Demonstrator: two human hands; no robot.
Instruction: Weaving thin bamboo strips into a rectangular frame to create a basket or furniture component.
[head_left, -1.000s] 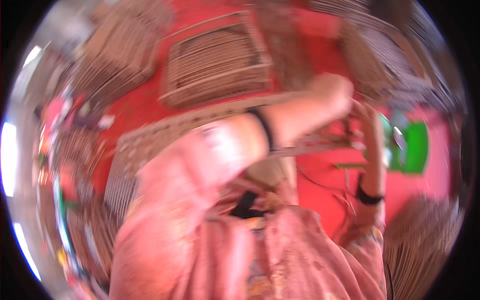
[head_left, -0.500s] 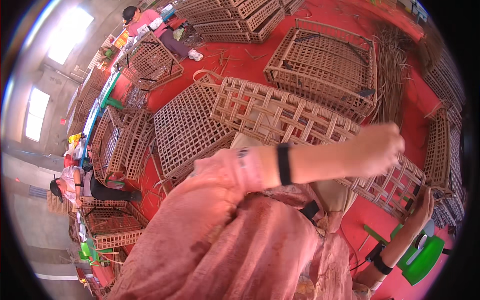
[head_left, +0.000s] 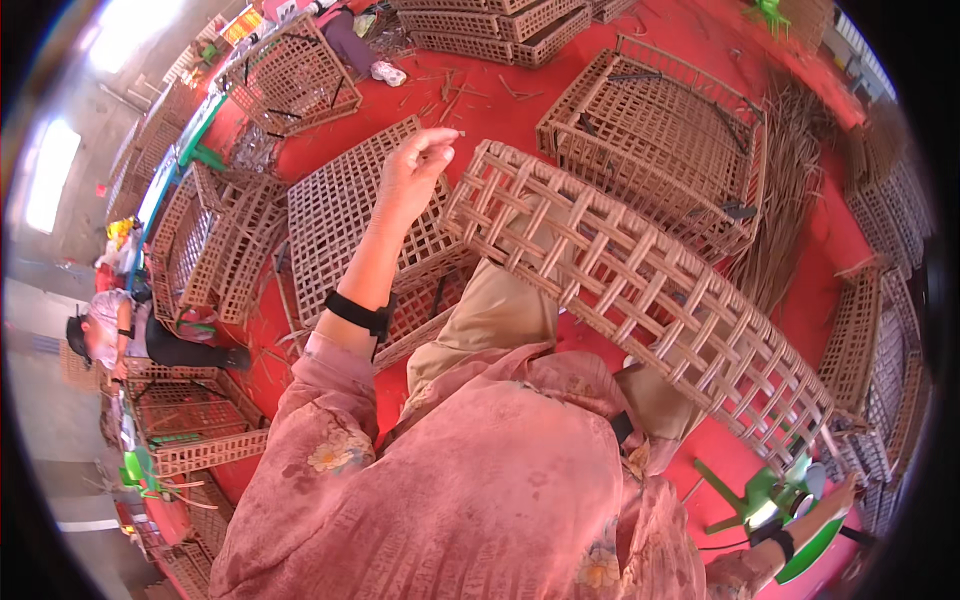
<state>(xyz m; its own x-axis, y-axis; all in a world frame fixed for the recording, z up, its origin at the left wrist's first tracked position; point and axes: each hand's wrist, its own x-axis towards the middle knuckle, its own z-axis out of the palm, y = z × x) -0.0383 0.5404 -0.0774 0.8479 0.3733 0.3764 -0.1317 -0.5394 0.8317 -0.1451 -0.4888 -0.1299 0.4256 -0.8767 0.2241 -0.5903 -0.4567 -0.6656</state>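
Wickerwork, one long woven piece of brown strands, slants across the middle of the frame, above the worker's lap. From where I stand, its long axis runs from just above the centre down to the lower right. The relation that counts is that it lies between the two hands. The left hand, lifted at upper centre, is near the upper-left end but apart from it, so the piece falls to its right and below. The right hand, at the lower right, is by far the nearer one to the low end, and the piece stretches up and leftward from it.

The left fingers are half curled with the thumb close in, clear of the rim; whether they pinch something thin, and whether the right hand, small and dim at the frame's edge, grips the low end or only rests by it, I can't tell.

A flat lattice panel sits behind the left forearm, an open woven crate at upper right, and green plastic legs show beneath the low end, all over red floor.

As for writing, I find no label or brand on the woven piece. The pink shirt has printed flowers and faint rows of marks that I can't read.
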